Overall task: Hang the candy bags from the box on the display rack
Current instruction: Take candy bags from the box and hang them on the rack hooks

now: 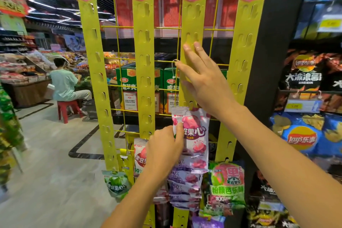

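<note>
Upper hooks on all four strips [143, 42] of the rack [118, 27] hang bare, reachable from the front. Stacked bags [185, 181] crowd the rack's bottom edge. The right hand [205, 79] lies flat over the third strip's middle; the left hand [164, 146] pinches the top bag [196, 135] below it. A pillar [273, 61] walls the right edge; open floor [51, 153] lies left.

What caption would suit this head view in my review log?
Left hand holds a purple candy bag up to the yellow hanging strip while the right hand presses flat against the strip above.
</note>
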